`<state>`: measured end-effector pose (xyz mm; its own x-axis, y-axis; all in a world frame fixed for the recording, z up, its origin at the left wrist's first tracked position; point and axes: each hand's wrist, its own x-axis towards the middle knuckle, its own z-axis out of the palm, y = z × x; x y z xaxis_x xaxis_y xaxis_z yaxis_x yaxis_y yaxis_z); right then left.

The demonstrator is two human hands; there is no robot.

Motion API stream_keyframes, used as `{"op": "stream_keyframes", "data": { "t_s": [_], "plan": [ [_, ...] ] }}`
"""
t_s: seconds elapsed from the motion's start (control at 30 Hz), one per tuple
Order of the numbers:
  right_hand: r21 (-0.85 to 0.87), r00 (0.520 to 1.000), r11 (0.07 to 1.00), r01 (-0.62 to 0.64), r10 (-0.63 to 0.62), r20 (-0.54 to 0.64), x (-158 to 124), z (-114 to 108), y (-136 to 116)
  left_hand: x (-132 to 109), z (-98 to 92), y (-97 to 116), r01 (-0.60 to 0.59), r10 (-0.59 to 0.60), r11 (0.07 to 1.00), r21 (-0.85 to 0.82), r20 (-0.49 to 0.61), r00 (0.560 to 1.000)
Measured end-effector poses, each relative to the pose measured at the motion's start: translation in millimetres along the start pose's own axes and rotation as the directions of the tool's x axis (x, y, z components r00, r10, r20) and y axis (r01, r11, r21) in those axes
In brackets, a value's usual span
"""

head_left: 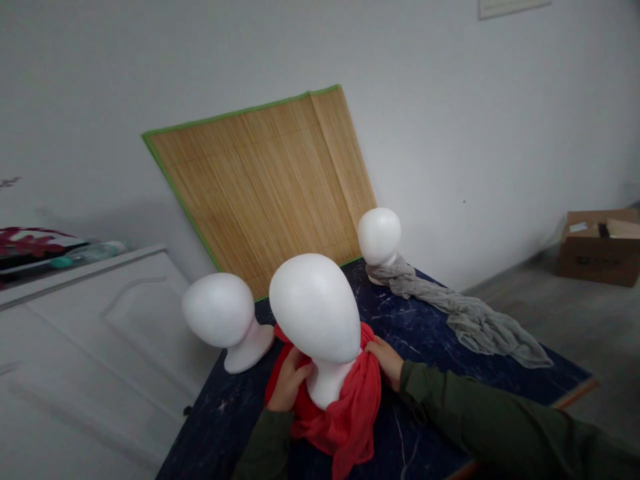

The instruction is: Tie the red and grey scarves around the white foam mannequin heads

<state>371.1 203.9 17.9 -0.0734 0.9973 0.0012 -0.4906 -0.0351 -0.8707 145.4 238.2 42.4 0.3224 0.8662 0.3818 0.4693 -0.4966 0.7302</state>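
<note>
Scarf: our red scarf (345,413) wraps the neck of the front foam head (315,308) on the desk (425,313).
Hands: our left hand (286,387) and right hand (386,360) each grip its cloth.
Advice: we should pull both sides evenly, so the head stays upright.

A dark blue marbled desk (235,407) carries three white foam heads: the nearest (315,313) wrapped in a red scarf (350,413), one (223,317) to its left, the far one (379,237) trailing a grey scarf (470,320).
</note>
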Motion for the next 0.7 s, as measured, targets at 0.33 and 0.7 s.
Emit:
{"op": "stream_keyframes", "data": {
  "t_s": [0.33,0.7],
  "plan": [
    [-0.393,0.974,0.909,0.141,-0.055,0.221,-2.8,-7.1,-4.5,-9.0,10.7,41.5,0.02,0.013,0.982,0.187,-0.173,0.985],
    [-0.827,0.853,0.215,0.52,-0.07,0.518,-7.9,-10.4,-10.6,-48.2,-97.8,-6.7,0.344,-0.058,0.885,0.314,-0.658,0.75]
  ]
}}
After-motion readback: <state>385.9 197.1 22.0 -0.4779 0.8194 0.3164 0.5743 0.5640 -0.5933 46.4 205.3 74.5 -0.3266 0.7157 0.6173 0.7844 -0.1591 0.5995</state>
